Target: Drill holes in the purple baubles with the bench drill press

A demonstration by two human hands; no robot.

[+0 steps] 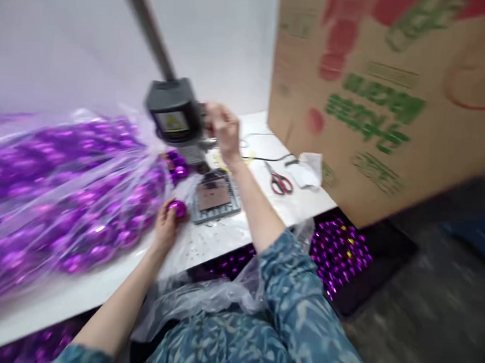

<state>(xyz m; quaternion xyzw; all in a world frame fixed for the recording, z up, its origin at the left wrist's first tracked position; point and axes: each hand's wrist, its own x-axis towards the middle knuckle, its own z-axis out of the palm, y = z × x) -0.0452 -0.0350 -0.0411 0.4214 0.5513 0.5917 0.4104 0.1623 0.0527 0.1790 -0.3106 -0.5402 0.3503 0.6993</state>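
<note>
My left hand (166, 227) is closed around a shiny purple bauble (178, 209) at the left side of a small bench press. My right hand (226, 132) has its fingers curled at the side of the grey press head (173, 114), around what looks like its lever; the grip is blurred and partly hidden. Below the head sits the flat press base (215, 198) with a brownish plate. More purple baubles (177, 167) lie just behind the left hand, beside the press.
A clear bag full of purple baubles (96, 211) covers the table's left side. Red-handled scissors (281, 185), a cable and white paper (309, 170) lie to the right. A large cardboard box (353, 122) stands at the right. Purple pieces (339, 253) fill a dark container below.
</note>
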